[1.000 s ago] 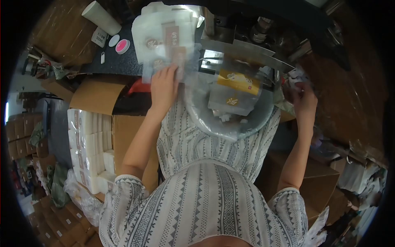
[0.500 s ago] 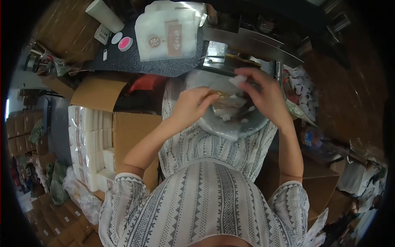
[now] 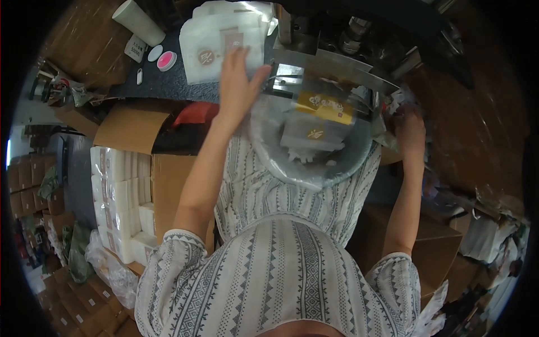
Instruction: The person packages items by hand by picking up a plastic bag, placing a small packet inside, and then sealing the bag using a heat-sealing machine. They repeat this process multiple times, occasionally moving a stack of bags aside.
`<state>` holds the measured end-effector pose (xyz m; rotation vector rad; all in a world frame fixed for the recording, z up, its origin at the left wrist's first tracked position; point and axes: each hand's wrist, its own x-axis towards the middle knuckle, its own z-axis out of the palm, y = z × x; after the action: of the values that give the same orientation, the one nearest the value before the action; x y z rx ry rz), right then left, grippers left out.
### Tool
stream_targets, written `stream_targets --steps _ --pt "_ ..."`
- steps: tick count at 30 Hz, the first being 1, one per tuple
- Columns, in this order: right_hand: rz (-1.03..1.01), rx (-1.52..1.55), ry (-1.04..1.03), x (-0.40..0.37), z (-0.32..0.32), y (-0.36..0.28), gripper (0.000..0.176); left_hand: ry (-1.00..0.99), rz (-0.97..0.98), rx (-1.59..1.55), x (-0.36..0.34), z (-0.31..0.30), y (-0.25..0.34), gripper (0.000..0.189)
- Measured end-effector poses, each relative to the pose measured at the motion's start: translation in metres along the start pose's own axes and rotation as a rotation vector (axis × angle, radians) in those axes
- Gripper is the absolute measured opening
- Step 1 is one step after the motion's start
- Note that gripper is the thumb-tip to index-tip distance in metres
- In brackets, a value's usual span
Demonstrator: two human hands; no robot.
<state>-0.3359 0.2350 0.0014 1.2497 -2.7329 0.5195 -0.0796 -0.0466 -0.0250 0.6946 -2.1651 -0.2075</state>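
Observation:
My left hand (image 3: 238, 87) reaches over a stack of printed white plastic bags (image 3: 196, 42). Its fingers are spread, with the fingertips over the brown print of the top bag. Off to the right, my right hand (image 3: 410, 132) hangs low beside a sack of white scraps (image 3: 393, 104), its fingers pointing away and mostly hidden. On my lap between the hands sits a plastic-lined basin (image 3: 337, 177). A clear pouch with a yellow printed band (image 3: 325, 106) lies in it, along with small white scraps (image 3: 300, 156).
Metal machine plates (image 3: 351, 66) stand just beyond the basin. A pink round tub (image 3: 166, 60) and a white cylinder (image 3: 138, 22) sit on the dark cloth at upper left. To my left, an open carton (image 3: 182, 174) stands beside stacked white packs (image 3: 109, 191).
My left hand has moved from above the basin up to the bag stack, and its fingers have opened. My right hand has swung right, out to the scrap sack. The yellow-banded pouch now shows in the basin.

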Motion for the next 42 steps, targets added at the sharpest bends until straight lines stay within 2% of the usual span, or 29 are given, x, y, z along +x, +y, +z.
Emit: stream_targets --steps 1,2,4,7,10,12,14,16,17,18,19,21,22,24,25,27,29,31,32,33,34,35,36,37,38,39,40,42 --pt "0.004 0.001 -0.007 -0.003 0.000 0.001 0.021 -0.156 -0.095 0.177 -0.003 -0.007 -0.012 0.063" --pt "0.025 0.039 -0.020 -0.001 0.000 0.002 0.022 -0.155 -0.095 0.178 -0.015 -0.007 -0.011 0.063" --pt "0.046 0.081 -0.020 0.008 0.000 0.001 0.022 -0.301 0.138 0.361 -0.043 -0.013 -0.006 0.060" --pt "0.092 0.185 -0.010 0.007 0.002 -0.002 0.023 -0.304 0.084 0.209 -0.059 -0.028 -0.007 0.054" --pt "0.007 0.104 -0.002 0.010 0.003 0.001 0.024 -0.313 0.000 0.208 -0.060 -0.036 -0.009 0.053" --pt "-0.073 0.135 -0.081 0.012 0.005 0.009 0.027 -0.293 0.015 0.207 -0.058 -0.037 -0.008 0.052" --pt "-0.131 0.170 -0.052 0.011 0.006 0.006 0.026 -0.277 0.030 0.206 -0.055 -0.039 -0.007 0.050" --pt "-0.197 0.205 -0.026 0.011 0.004 0.001 0.025 -0.294 0.027 0.233 -0.049 -0.044 -0.007 0.035" --pt "-0.114 0.219 -0.050 0.008 0.001 0.000 0.026 -0.292 0.024 0.235 -0.047 -0.049 -0.006 0.035" --pt "-0.032 0.233 -0.075 0.005 -0.004 -0.003 0.028 -0.314 -0.079 0.135 -0.044 -0.055 -0.004 0.026" --pt "-0.040 0.233 -0.077 0.002 -0.018 -0.015 0.028 -0.333 -0.182 0.036 -0.042 -0.061 -0.001 0.018" --pt "0.038 0.476 -0.136 -0.006 -0.048 -0.056 0.025 -0.271 -0.169 0.031 -0.042 -0.069 0.021 0.014" --pt "0.041 0.480 -0.140 -0.008 -0.048 -0.073 0.025 -0.218 -0.147 0.020 -0.043 -0.071 0.034 0.010" --pt "-0.237 0.693 -0.183 -0.014 -0.045 -0.102 0.022 -0.239 -0.126 -0.014 -0.046 -0.072 0.057 0.010" --pt "-0.239 0.693 -0.180 -0.014 -0.042 -0.111 0.022 -0.249 -0.102 -0.049 -0.045 -0.072 0.065 0.010" --pt "-0.508 0.540 -0.055 -0.015 -0.032 -0.124 0.023 -0.280 -0.069 -0.095 -0.043 -0.077 0.077 0.010" --pt "-0.518 0.621 -0.130 -0.015 -0.030 -0.129 0.024 -0.313 -0.036 -0.139 -0.043 -0.075 0.079 0.010" --pt "-0.523 0.699 -0.205 -0.016 -0.028 -0.129 0.024 -0.482 -0.010 -0.298 -0.049 -0.068 0.077 0.016" --pt "-0.396 0.765 -0.249 -0.016 -0.026 -0.127 0.023 -0.483 -0.012 -0.300 -0.050 -0.062 0.079 0.016" --pt "-0.265 0.828 -0.292 -0.016 -0.024 -0.124 0.021 -0.662 -0.170 -0.414 -0.049 -0.055 0.082 0.014" --pt "-0.264 0.826 -0.291 -0.015 -0.022 -0.119 0.021 -0.839 -0.331 -0.527 -0.046 -0.048 0.085 0.014" --pt "-0.201 0.800 -0.195 -0.013 -0.019 -0.111 0.022 -0.836 -0.329 -0.528 -0.041 -0.039 0.087 0.014" --pt "-0.137 0.772 -0.100 -0.012 -0.019 -0.104 0.022 -0.879 -0.532 -0.661 -0.034 -0.031 0.088 0.017" --pt "-0.136 0.771 -0.097 -0.012 -0.022 -0.096 0.022 -0.914 -0.736 -0.791 -0.027 -0.021 0.089 0.020" --pt "-0.141 0.588 -0.076 -0.014 -0.026 -0.088 0.026 -0.916 -0.734 -0.792 -0.023 -0.010 0.089 0.020" --pt "-0.143 0.406 -0.056 -0.015 -0.029 -0.082 0.031 -0.840 -0.899 -1.005 -0.020 0.001 0.089 0.026" --pt "-0.142 0.404 -0.056 -0.014 -0.032 -0.079 0.031 -0.747 -1.061 -1.216 -0.018 0.007 0.088 0.031" --pt "0.139 0.364 -0.177 -0.008 -0.037 -0.072 0.025 -0.788 -1.086 -1.193 -0.015 0.011 0.085 0.031"
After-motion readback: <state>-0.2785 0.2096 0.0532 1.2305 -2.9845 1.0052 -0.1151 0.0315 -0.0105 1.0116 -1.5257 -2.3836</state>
